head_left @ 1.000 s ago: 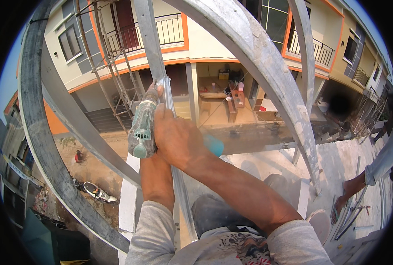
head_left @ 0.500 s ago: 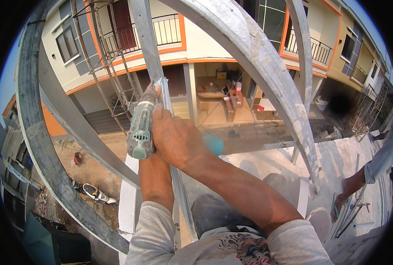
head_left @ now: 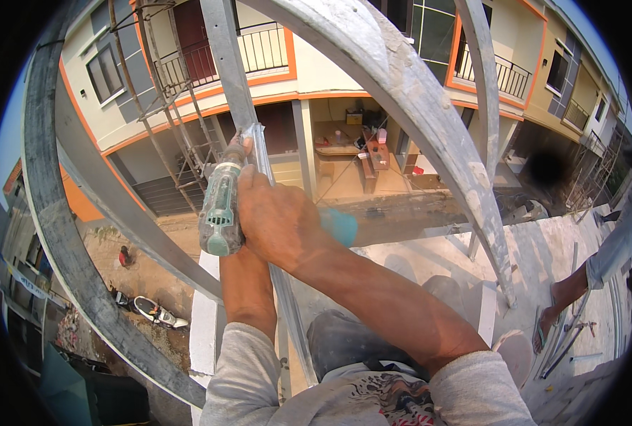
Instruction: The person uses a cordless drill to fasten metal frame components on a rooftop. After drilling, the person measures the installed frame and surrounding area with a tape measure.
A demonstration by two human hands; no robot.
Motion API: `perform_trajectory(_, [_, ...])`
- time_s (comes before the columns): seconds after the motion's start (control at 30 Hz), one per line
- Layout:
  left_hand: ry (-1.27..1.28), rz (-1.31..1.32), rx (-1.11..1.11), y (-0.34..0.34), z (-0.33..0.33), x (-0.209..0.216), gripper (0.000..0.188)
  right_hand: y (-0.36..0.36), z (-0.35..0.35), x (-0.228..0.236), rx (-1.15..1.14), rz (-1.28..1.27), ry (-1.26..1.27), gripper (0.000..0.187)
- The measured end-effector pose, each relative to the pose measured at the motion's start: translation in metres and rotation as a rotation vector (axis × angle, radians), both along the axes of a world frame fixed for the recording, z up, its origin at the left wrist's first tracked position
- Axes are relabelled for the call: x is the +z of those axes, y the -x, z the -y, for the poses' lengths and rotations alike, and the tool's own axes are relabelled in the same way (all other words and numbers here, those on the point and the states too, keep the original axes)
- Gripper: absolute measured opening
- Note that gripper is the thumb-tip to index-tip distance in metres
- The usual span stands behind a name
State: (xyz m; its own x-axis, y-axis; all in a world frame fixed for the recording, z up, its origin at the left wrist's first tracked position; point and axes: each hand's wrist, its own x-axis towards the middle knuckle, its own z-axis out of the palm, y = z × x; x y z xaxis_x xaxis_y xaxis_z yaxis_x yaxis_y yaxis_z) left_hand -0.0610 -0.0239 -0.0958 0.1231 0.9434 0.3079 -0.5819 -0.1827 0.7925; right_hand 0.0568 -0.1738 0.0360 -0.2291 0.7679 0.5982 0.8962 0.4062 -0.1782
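Note:
A dusty green-and-grey cordless drill [head_left: 220, 213] is gripped in my right hand [head_left: 282, 216], its chuck pointing up and away at a metal post [head_left: 229, 64]. A teal part [head_left: 338, 226], seemingly the drill's base, sticks out to the right of my wrist. A thin shiny metal channel [head_left: 285, 305] runs from near my lap up to the post, and the two overlap by the chuck. Only fingertips of my left hand [head_left: 247, 145] show beside the chuck, closed around the channel where it meets the post. The drill and my right hand hide the rest. The drill's tip cannot be made out.
Curved metal beams [head_left: 429, 92] arch overhead and to the left [head_left: 53, 213]. A white ledge [head_left: 206, 319] borders a drop to the street, where a motorbike [head_left: 158, 311] stands. At right, a person's leg [head_left: 570, 295] is beside metal bars [head_left: 568, 341] on the concrete floor.
The drill and both hands have shifted very slightly left in view, along with the surroundings. My grip on the drill and the chuck's place by the post look the same.

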Motion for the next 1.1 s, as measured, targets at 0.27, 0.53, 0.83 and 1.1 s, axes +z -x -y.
perform_trajectory(0.27, [-0.008, 0.005, -0.005, -0.003, -0.001, 0.002, 0.050, -0.001, -0.001, 0.003, -0.013, 0.029, 0.006, 0.051])
perform_trajectory(0.53, [-0.015, -0.001, -0.004, -0.002, -0.006, 0.006, 0.050, -0.001, -0.002, 0.004, -0.020, 0.049, -0.009, 0.053])
perform_trajectory(0.83, [-0.012, -0.003, -0.010, -0.004, -0.006, 0.004, 0.050, -0.001, -0.003, 0.006, -0.031, 0.061, -0.065, 0.042])
perform_trajectory(1.1, [-0.009, -0.006, -0.039, -0.001, -0.007, 0.004, 0.049, 0.004, -0.004, 0.012, -0.067, 0.038, -0.039, 0.028])
